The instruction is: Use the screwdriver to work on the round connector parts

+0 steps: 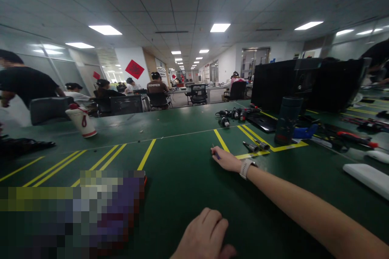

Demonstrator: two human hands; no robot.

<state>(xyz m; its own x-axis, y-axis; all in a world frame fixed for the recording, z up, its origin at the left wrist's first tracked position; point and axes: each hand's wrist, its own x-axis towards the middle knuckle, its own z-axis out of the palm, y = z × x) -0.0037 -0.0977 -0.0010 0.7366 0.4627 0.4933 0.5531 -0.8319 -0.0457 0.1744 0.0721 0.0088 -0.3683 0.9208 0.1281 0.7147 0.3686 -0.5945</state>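
Observation:
Out over the green table (pixel 182 178), my right hand (pixel 226 159), with a pale watch on its wrist, is closed round a slim dark-blue stick (pixel 217 156). A thin tip sticks up past the fingers; its exact kind is too small to tell. My left hand (pixel 203 234) rests low in the middle, fingers curled in and the palm hidden, with nothing visible in it. Just right of my right hand, two metal cylindrical parts (pixel 251 147) lie by yellow tape. A pixelated purple-edged object (pixel 121 206) lies left of my left hand.
A dark tumbler (pixel 288 119) stands at the right before black computer cases (pixel 282 85). Several power-tool-like parts (pixel 225 121) lie farther back. A white cup (pixel 82 120) stands at the left. Tools and a white slab (pixel 367 178) lie far right. People sit beyond the table.

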